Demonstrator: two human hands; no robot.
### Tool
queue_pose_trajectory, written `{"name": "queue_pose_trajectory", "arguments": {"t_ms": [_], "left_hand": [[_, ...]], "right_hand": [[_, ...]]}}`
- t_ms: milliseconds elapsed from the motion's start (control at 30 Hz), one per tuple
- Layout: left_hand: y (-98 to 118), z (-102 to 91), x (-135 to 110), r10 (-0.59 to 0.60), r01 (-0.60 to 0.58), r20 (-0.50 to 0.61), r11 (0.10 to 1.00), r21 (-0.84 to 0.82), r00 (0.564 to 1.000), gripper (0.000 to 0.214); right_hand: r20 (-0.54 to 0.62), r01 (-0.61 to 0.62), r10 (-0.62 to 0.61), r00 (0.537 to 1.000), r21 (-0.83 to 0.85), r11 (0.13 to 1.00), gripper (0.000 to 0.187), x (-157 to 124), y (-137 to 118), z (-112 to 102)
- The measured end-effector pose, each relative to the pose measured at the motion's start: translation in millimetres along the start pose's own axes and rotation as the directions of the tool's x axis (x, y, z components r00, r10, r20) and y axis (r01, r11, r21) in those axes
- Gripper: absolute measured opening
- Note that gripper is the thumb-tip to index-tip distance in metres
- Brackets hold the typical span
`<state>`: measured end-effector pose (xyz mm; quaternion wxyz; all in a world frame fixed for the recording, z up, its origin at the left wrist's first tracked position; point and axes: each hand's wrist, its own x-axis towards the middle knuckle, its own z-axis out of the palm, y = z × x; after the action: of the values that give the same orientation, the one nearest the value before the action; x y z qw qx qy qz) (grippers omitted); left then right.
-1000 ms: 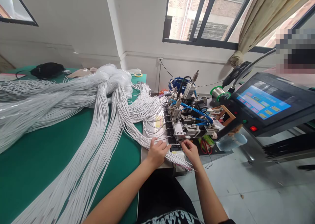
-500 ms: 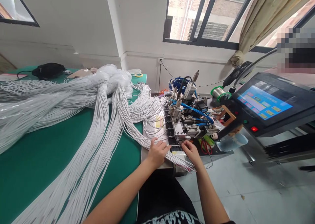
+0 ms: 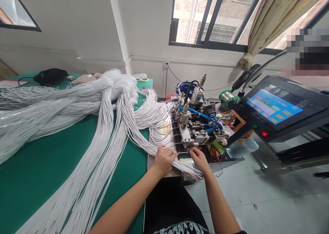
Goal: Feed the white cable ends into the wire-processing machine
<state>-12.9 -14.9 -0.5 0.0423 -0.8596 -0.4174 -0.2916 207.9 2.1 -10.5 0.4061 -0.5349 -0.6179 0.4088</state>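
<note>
Left hand (image 3: 163, 160) atop wires (image 3: 189, 171) (right hand (image 3: 199, 159) beside)

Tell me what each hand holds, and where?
The left hand clamps the white wires near their ends; the right hand pinches what seems one wire's tip, too small to confirm.

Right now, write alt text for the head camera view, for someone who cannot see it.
The left hand presses white cables flat while the right hand pinches at the front of a small benchtop machine. Long cable bundles sprawl over the green table; a touchscreen glows at right.
</note>
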Motion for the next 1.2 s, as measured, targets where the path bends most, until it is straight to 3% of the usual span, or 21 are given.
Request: {"name": "queue_pose_trajectory", "arguments": {"t_ms": [833, 1200], "left_hand": [[-2.3, 1.0, 0.0, -0.003, 0.004, 0.074, 1.000, -0.020, 0.997, 0.040], [-2.2, 1.3, -0.2, -0.019, 0.023, 0.098, 0.999, -0.033, 0.995, 0.039]], "right_hand": [[0.012, -0.032, 0.031, 0.999, 0.081, 0.996, 0.033, -0.8, 14.5, 2.1], [0.008, -0.035, 0.035, 0.999, 0.052, 0.998, 0.036, -3.4, 7.6, 3.1]]}}
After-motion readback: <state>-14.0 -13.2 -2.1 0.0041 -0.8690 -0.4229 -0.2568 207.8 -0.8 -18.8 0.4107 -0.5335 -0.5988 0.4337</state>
